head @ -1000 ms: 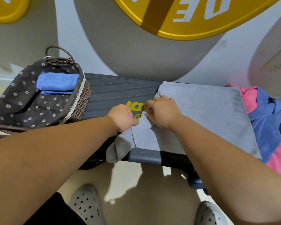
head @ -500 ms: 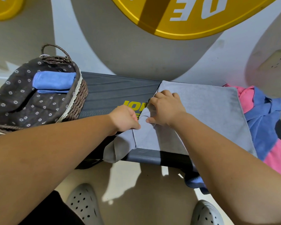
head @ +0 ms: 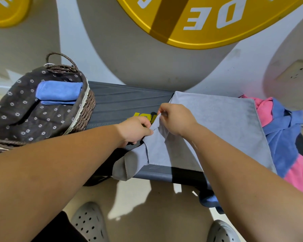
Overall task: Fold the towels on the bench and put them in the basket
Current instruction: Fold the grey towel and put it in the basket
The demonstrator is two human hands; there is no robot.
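The right forearm (head: 243, 172) hides part of the grey towel (head: 217, 123).

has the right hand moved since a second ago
Yes. The right hand has lifted the grey towel corner slightly, away from the bench.

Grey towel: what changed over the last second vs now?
The right hand has pinched the left edge of the grey towel and lifted it off the bench; a second ago it pressed flat there. The left hand keeps its grip on the same edge lower down. Unchanged: the corner hanging over the front edge, the folded blue towel in the basket, and the pink and blue pile on the right.
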